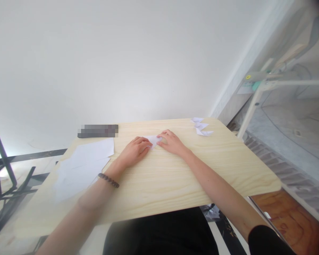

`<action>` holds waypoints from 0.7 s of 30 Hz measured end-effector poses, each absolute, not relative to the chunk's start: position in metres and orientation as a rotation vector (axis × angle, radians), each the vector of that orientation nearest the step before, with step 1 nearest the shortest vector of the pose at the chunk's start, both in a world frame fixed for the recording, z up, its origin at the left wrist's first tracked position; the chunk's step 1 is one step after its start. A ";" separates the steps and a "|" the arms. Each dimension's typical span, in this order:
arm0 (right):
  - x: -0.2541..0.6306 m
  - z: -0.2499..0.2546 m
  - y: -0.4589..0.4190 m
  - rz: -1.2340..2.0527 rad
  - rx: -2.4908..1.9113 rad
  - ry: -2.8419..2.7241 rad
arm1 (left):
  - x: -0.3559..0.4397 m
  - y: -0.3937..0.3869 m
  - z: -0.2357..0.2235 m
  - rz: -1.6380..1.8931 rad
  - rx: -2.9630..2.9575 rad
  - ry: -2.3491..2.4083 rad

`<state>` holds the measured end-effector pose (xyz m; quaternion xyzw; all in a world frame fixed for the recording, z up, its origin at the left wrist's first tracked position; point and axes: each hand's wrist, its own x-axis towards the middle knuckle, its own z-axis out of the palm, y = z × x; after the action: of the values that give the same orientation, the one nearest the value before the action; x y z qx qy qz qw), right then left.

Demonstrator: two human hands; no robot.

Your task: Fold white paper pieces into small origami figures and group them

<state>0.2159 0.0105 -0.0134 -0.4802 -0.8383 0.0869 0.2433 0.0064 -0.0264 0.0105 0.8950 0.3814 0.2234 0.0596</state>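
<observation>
Folded paper: small white piece (154, 141), smooth and matte, creased into a narrow shape; lies near the far edge of the counter, about mid-width, between the two hands. Its ends are covered by fingers, so the full outline cannot be told.
Left hand: the hand (135, 151) has its fingers close together and bent, holding the paper's left end against the wood.
Right hand: the hand (172, 142) holds the right end, thumb on the near side, fingertips on the far side, a narrow gap between.
Wrist: dark bracelet (108, 180) of round beads, on the left arm.
Counter: pale wood-look top (159, 191), fine wavy grain, rounded corners.
Finished folds: three white pieces (201, 126), sharp-pointed and angular, bunched in a row at the far right.
Loose sheets: flat white paper (93, 152), straight-edged, overlapping, spread at the left.
Dark object: long, low, black item (98, 131) beyond the sheets, surface pixelated.
Backdrop: plain, smooth, whitish wall (149, 71) behind the counter.
Clothing: black cloth (162, 233) over the lap; black sleeve (266, 241) at the right arm.
Right side: white tubular frame (251, 112); ridged grey fabric below.
Left side: dark tubular frame (4, 156).
</observation>
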 end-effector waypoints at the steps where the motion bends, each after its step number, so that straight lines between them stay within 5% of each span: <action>1: 0.216 -0.013 0.010 0.235 -1.304 -2.304 | 0.005 -0.025 0.009 0.705 2.694 1.226; 21: 0.206 -0.008 0.002 0.223 -1.302 -2.303 | -0.005 -0.014 -0.004 0.730 2.618 1.421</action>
<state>0.2062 0.0023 -0.0084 -0.4759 -0.8419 0.0815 0.2410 -0.0051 -0.0142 -0.0038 0.8530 0.4629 0.2380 0.0372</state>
